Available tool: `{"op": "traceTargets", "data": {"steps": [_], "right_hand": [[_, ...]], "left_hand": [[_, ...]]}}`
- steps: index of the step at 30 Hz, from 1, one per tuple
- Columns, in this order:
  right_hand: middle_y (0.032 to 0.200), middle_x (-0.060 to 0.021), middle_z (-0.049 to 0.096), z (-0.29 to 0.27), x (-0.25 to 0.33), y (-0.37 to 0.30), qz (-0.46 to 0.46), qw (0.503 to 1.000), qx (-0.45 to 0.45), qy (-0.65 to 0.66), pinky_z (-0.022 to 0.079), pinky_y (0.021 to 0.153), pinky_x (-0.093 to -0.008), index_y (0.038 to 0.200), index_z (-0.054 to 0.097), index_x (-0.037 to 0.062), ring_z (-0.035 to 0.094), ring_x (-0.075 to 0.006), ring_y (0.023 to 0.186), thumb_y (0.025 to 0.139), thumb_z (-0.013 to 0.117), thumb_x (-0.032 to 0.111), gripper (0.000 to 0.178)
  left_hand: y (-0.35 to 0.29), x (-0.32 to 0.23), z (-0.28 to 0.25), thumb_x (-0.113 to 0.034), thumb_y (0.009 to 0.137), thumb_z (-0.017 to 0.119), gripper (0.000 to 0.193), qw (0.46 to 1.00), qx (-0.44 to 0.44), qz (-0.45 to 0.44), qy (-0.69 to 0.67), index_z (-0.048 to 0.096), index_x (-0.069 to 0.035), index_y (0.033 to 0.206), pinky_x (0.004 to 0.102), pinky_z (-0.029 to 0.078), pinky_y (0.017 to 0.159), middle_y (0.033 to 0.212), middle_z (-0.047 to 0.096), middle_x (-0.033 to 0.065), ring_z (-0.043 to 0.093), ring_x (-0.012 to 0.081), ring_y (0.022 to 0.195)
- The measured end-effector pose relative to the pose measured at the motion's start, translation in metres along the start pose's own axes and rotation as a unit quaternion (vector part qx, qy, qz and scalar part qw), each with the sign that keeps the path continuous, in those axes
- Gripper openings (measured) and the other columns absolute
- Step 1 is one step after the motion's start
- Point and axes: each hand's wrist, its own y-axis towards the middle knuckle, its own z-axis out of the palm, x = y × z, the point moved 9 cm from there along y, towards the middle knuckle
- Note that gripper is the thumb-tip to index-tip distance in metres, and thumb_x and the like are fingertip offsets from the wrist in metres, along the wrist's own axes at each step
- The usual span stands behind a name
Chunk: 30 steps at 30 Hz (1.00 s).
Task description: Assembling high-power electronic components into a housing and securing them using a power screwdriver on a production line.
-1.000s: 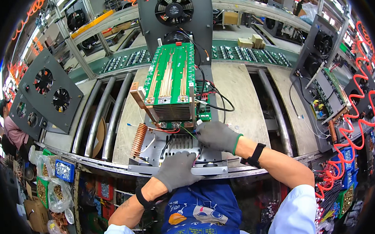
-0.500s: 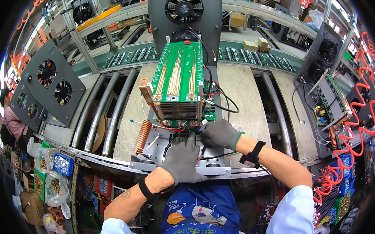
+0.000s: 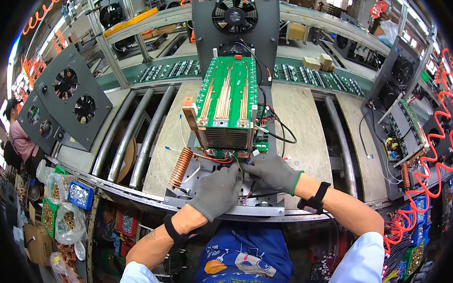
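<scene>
In front of me stands a half-built electrical unit: a green circuit board (image 3: 227, 91) with copper-coloured strips lies on top of a finned heat sink (image 3: 229, 138). Below it, my grey-gloved left hand (image 3: 219, 190) and right hand (image 3: 272, 175) meet over the metal base plate (image 3: 229, 211). Thin dark wires (image 3: 242, 174) run between the two sets of fingertips. My right fingers pinch a wire there. The left fingers are closed beside them, and what they hold is hidden. Left of my left hand stands a copper coil (image 3: 181, 167) with a white lead next to it.
A grey panel with fans (image 3: 236, 35) rises behind the unit. Metal rollers (image 3: 130, 140) flank the wooden board (image 3: 161, 144). Another unit (image 3: 400, 129) stands at right, near a coiled orange air hose (image 3: 435, 168). Fan panels (image 3: 73, 97) lean at left. A blue parts bin (image 3: 80, 195) sits lower left.
My left hand's fingers, spread flat before, have drawn together and moved up to the right hand's fingertips. The right hand stays near the wires. The whole view has shifted slightly.
</scene>
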Motion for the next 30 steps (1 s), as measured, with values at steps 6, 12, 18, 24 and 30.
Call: {"op": "traceTargets", "data": {"steps": [6, 12, 18, 24, 30], "right_hand": [[0.092, -0.0086, 0.064, 0.007, 0.007, 0.016, -0.032, 0.993, 0.097, -0.053, 0.056, 0.068, -0.0437, 0.12, 0.06, 0.0126, 0.069, -0.0297, 0.087, 0.084, 0.061, 0.009, 0.036], [0.094, -0.0079, 0.066, 0.015, -0.012, 0.006, 0.008, 0.993, 0.115, -0.033, 0.056, 0.07, -0.0456, 0.109, 0.066, 0.0131, 0.07, -0.0295, 0.085, 0.084, 0.067, 0.019, 0.026], [0.09, -0.0116, 0.068, 0.0, -0.054, -0.027, 0.161, 0.985, 0.055, 0.043, 0.056, 0.072, -0.0472, 0.105, 0.068, 0.012, 0.07, -0.0338, 0.084, 0.092, 0.065, 0.024, 0.018], [0.09, -0.0106, 0.068, -0.049, -0.054, -0.081, 0.232, 0.961, -0.128, 0.083, 0.055, 0.07, -0.0453, 0.113, 0.07, 0.0134, 0.069, -0.0329, 0.081, 0.095, 0.066, 0.024, 0.022], [0.089, -0.0111, 0.07, -0.054, -0.037, -0.157, 0.336, 0.92, -0.139, 0.145, 0.055, 0.069, -0.04, 0.111, 0.074, 0.0109, 0.069, -0.0309, 0.077, 0.094, 0.069, 0.02, 0.02]], "left_hand": [[0.007, 0.012, 0.002, -0.015, 0.088, 0.063, 0.044, 0.995, -0.037, 0.004, 0.093, 0.06, -0.013, 0.132, 0.0455, 0.053, 0.063, 0.084, 0.068, 0.0127, 0.069, 0.0336, 0.078], [0.01, 0.021, 0.016, -0.017, 0.089, 0.063, 0.036, 0.986, -0.016, -0.002, 0.166, 0.063, -0.013, 0.124, 0.0472, 0.05, 0.05, 0.073, 0.067, 0.0081, 0.07, 0.0321, 0.068], [0.001, 0.018, 0.017, -0.024, 0.093, 0.065, 0.023, 0.992, -0.037, 0.063, 0.106, 0.067, -0.012, 0.112, 0.0445, 0.052, 0.066, 0.069, 0.064, 0.0062, 0.067, 0.0303, 0.068], [0.003, 0.006, 0.016, -0.019, 0.093, 0.064, 0.015, 0.989, -0.044, 0.103, 0.101, 0.066, -0.013, 0.106, 0.0434, 0.051, 0.067, 0.075, 0.064, 0.0064, 0.066, 0.0291, 0.069], [0.016, 0.011, 0.031, -0.012, 0.088, 0.062, 0.008, 0.974, -0.017, 0.113, 0.196, 0.064, -0.009, 0.095, 0.0429, 0.055, 0.057, 0.083, 0.065, 0.0116, 0.071, 0.0294, 0.075]]}}
